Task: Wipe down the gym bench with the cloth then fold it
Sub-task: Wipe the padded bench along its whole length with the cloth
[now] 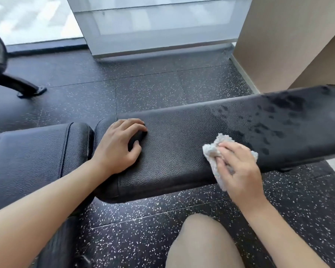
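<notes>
The right hand [238, 169] presses the bunched cloth [214, 151] under curled fingers at the bench's [172, 151] near edge, long axis running rightward toward wet marks [275, 117], while the left hand [120, 144] rests loosely curled.

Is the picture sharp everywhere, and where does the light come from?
Head view: daylight enters through the window at top; the bench bends from wide-angle distortion, its far right end soft; the right hand on the cloth is sharp.
</notes>
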Demonstrator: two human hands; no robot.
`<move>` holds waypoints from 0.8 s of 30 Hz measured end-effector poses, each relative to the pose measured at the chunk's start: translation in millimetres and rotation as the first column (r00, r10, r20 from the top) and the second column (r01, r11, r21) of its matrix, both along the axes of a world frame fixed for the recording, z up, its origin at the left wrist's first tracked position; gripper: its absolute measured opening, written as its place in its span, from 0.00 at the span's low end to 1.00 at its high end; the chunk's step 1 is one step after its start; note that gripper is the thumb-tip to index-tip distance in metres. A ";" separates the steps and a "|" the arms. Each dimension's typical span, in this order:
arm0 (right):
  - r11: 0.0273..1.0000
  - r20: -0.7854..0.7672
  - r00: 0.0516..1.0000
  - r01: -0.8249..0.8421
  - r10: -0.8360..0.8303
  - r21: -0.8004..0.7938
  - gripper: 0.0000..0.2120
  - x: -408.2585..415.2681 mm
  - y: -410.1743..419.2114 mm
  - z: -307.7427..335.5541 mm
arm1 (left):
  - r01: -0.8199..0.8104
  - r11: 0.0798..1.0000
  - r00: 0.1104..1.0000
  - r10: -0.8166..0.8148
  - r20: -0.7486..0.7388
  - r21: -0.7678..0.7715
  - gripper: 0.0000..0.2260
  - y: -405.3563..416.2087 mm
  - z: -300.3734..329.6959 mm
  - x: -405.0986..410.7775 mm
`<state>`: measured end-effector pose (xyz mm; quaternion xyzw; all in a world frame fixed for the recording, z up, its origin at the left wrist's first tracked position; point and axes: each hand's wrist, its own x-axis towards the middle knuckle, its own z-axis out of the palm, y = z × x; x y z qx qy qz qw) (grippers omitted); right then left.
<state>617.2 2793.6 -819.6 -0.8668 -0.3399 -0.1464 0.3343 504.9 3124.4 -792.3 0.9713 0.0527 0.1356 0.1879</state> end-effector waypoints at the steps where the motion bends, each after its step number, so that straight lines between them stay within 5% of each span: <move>1: 0.999 -0.003 1.000 0.031 -0.031 0.012 0.11 -0.7 2.6 -3.0 | -0.003 1.000 1.000 0.003 -0.007 0.002 0.18 -0.2 -0.1 0.4; 8: 0.970 -0.026 0.969 -0.244 0.244 -0.016 0.11 -84.5 98.0 2.0 | -0.004 1.000 0.997 0.003 -0.074 -0.009 0.19 -0.6 9.2 -0.3; 20: 0.931 -0.055 0.934 -0.357 0.353 -0.081 0.12 -63.6 97.2 12.6 | 0.014 0.997 1.000 -0.012 0.025 -0.079 0.19 5.5 -2.3 -4.1; 24: 0.960 -0.127 0.964 -0.251 0.236 -0.121 0.12 -43.9 74.5 22.4 | 0.017 0.996 1.000 -0.018 -0.004 -0.092 0.19 6.4 0.3 -4.1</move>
